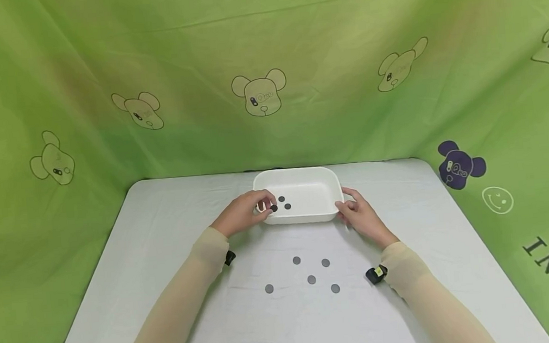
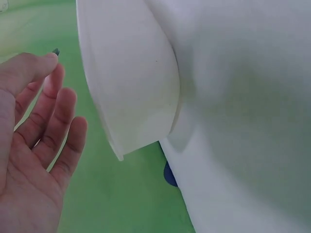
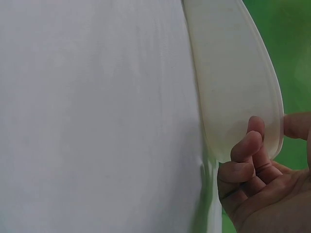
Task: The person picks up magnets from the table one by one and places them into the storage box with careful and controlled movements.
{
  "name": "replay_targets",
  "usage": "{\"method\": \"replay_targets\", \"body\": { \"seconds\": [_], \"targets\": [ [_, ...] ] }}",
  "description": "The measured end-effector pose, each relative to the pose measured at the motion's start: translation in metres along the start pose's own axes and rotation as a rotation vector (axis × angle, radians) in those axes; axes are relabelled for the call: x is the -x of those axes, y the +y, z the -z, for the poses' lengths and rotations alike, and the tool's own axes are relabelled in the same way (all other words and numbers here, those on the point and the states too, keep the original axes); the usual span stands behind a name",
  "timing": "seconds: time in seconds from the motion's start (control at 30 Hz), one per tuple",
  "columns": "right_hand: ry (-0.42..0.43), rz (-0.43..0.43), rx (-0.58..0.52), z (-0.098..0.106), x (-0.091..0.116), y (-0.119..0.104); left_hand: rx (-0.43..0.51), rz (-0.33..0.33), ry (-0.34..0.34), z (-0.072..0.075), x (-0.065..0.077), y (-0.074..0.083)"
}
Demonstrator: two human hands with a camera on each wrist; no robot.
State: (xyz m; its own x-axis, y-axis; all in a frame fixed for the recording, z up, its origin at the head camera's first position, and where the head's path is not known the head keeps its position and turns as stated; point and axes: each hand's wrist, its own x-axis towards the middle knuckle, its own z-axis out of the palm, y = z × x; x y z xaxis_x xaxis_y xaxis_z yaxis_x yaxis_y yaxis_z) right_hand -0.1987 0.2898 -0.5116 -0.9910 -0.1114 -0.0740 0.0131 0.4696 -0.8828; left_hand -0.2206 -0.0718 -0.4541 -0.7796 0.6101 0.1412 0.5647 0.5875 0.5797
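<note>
A white rectangular tub stands toward the back of the table, with a few small dark round discs on its floor. My left hand is over the tub's left end, pinching one dark disc between thumb and fingertips. In the left wrist view that disc shows as a thin edge at the thumb tip, beside the tub wall. At the right end, my right hand grips the tub's rim. The right wrist view has the thumb over the rim and curled fingers against the outer wall.
Several grey discs lie scattered on the white-covered table in front of the tub, between my forearms. Green cloth printed with bear heads hangs behind and along both sides. Each wrist wears a small black device.
</note>
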Motion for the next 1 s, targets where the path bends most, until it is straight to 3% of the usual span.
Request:
{"method": "replay_targets", "body": {
  "seconds": [0.53,0.77,1.0],
  "targets": [
    [-0.021,-0.025,-0.021,0.001,-0.002,-0.002,-0.077,0.014,-0.093,-0.007,-0.033,-0.01],
    [-0.014,-0.005,-0.04,0.0,0.001,-0.003,-0.103,0.047,-0.131,-0.01,-0.04,-0.015],
    [0.0,0.004,-0.051,0.0,0.002,-0.001,-0.154,0.056,-0.162,-0.012,-0.046,-0.012]
  ]
}}
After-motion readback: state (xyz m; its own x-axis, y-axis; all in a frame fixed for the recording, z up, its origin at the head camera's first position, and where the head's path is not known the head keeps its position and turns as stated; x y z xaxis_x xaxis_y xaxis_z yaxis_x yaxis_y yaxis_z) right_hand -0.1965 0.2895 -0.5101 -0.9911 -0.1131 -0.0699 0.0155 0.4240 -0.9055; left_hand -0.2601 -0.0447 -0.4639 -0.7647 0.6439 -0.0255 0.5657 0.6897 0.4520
